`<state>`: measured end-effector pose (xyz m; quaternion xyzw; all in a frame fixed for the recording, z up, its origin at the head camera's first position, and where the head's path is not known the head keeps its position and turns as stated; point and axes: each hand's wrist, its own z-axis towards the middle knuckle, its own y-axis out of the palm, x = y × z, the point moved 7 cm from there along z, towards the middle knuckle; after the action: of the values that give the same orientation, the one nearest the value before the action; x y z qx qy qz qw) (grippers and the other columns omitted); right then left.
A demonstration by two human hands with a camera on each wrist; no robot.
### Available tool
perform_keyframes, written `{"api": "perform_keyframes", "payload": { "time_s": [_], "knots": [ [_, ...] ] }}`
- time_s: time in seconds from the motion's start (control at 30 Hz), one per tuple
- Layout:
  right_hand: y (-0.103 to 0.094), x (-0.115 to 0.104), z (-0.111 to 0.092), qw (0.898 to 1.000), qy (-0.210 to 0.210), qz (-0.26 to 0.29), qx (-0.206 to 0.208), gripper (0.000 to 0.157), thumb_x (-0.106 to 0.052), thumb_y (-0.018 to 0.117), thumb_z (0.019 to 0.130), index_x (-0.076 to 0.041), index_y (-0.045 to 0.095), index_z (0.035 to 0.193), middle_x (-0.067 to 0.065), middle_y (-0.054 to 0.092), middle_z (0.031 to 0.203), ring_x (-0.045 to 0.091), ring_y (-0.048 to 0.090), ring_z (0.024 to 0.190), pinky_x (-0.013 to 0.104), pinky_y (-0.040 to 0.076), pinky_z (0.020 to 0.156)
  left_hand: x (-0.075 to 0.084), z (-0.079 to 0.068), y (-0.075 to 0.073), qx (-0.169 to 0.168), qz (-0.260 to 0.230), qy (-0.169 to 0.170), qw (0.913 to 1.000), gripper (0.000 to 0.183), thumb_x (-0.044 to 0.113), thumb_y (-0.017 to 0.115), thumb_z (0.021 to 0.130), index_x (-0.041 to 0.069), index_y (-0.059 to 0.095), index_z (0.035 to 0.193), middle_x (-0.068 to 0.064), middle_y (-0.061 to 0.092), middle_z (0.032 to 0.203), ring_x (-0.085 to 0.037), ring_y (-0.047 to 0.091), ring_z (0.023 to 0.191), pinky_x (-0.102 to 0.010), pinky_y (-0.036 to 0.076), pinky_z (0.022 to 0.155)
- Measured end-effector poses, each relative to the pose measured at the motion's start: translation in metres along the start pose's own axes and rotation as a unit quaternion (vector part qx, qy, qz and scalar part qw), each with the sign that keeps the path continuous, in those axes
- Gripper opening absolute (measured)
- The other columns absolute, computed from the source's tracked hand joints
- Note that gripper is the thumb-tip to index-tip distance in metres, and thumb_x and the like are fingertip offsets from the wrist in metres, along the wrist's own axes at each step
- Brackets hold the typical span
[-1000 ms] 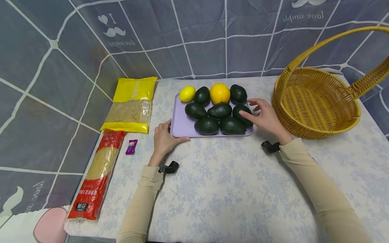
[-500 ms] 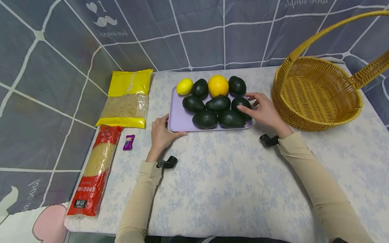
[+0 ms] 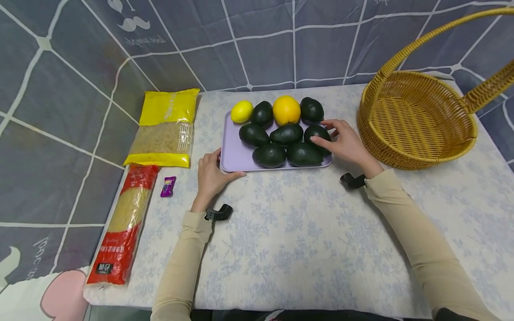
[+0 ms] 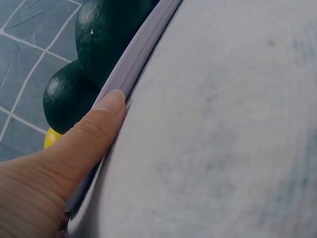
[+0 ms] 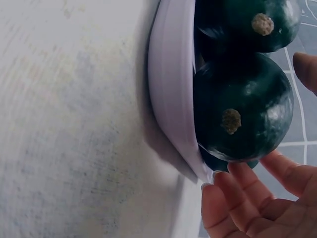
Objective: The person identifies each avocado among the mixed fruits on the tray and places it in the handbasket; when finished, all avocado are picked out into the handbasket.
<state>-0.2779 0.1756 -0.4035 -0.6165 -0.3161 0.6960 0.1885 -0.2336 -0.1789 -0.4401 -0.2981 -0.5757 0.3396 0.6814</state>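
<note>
A lilac tray (image 3: 238, 160) holds several dark green avocados (image 3: 269, 155), with a yellow lemon (image 3: 242, 111) and an orange (image 3: 286, 110) along its back. My left hand (image 3: 210, 176) is at the tray's front left corner. Its straight thumb (image 4: 91, 134) lies along the front rim, and the other fingers reach along the left side, mostly hidden in the left wrist view. At the right end, my right hand (image 3: 346, 141) spreads around an avocado (image 5: 242, 106). Its fingertips (image 5: 237, 171) are right at the fruit's lower edge in the right wrist view; the thumb shows a gap.
A wicker basket (image 3: 405, 160) with a tall handle stands right of the tray. At the left lie a yellow bag (image 3: 162, 127), a red packet of noodles (image 3: 122, 223) and a small purple wrapped sweet (image 3: 168, 186). A grey patterned curtain (image 3: 265, 58) hangs behind the table.
The whole scene sits higher in the head view as the camera has shifted. Both hands keep their places at the tray, and the fruit has not visibly moved.
</note>
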Motion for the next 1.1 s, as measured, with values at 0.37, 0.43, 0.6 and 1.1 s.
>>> {"api": "perform_keyframes", "payload": {
  "time_s": [0.37,0.43,0.6,1.1],
  "knots": [
    [0.011,0.006,0.002,1.0,0.014,0.003,-0.019,0.068,-0.045,0.067,0.086,-0.002,0.047,0.134,0.02,0.047,0.125,0.032,0.044,0.097,0.044,0.035,0.079,-0.002,-0.003,0.003,-0.001,-0.002,0.006,1.0,0.103,0.045,0.089,0.059,-0.002,0.043,0.14,-0.02,0.052,0.111,-0.032,0.039,0.094,-0.041,0.03,0.079],
    [0.012,0.007,0.002,1.0,0.018,0.002,-0.018,0.068,-0.045,0.067,0.086,-0.001,0.047,0.134,0.02,0.047,0.125,0.032,0.044,0.097,0.044,0.035,0.08,-0.002,-0.004,0.004,-0.001,0.0,0.006,1.0,0.103,0.045,0.089,0.059,-0.002,0.043,0.14,-0.02,0.052,0.111,-0.032,0.038,0.093,-0.041,0.03,0.078],
    [0.012,0.007,0.003,0.999,0.025,0.006,-0.023,0.07,-0.046,0.066,0.086,-0.001,0.045,0.135,0.021,0.046,0.129,0.034,0.044,0.099,0.046,0.035,0.083,0.0,-0.003,0.003,0.001,0.005,0.011,0.9999,0.104,0.045,0.089,0.059,-0.002,0.043,0.139,-0.021,0.051,0.111,-0.033,0.038,0.093,-0.042,0.03,0.078],
    [0.015,0.008,0.006,0.998,0.05,-0.004,-0.036,0.077,-0.054,0.063,0.084,-0.004,0.042,0.138,0.025,0.05,0.12,0.035,0.046,0.103,0.047,0.037,0.082,-0.001,-0.002,0.001,-0.006,0.005,-0.002,1.0,0.104,0.045,0.088,0.061,-0.001,0.041,0.141,-0.02,0.049,0.114,-0.032,0.037,0.094,-0.041,0.03,0.078]
  ]
}}
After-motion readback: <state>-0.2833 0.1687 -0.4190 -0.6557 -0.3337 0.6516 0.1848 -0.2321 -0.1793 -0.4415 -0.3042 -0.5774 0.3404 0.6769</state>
